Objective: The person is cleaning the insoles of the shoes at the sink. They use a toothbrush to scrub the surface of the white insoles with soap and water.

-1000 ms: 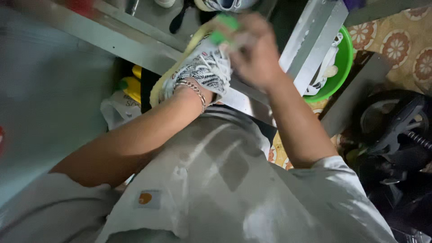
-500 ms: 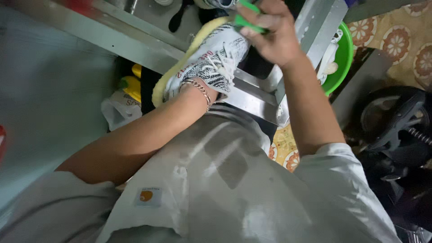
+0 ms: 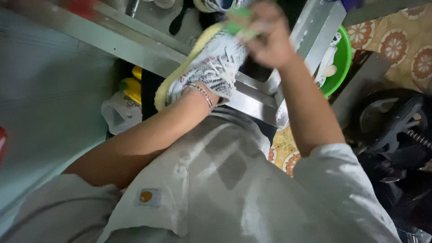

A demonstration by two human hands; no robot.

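One zebra-patterned sneaker (image 3: 211, 67) with a yellowish sole sits over the left hand (image 3: 200, 92), hidden inside. The right hand (image 3: 265, 36), blurred, apparently grips one green brush (image 3: 238, 24) above the sneaker.

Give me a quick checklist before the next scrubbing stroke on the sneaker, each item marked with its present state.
1. Left hand inside the sneaker, holding it up: ok.
2. Right hand gripping the green brush: ok, though blurred.
3. Brush touching the sneaker's toe end: cannot tell, motion blur.
4. Sneaker held over the steel sink, not the floor: ok.
5. Bracelet on the left wrist clear of the brush: ok.
6. Green basin beside the sink out of the arm's way: ok.
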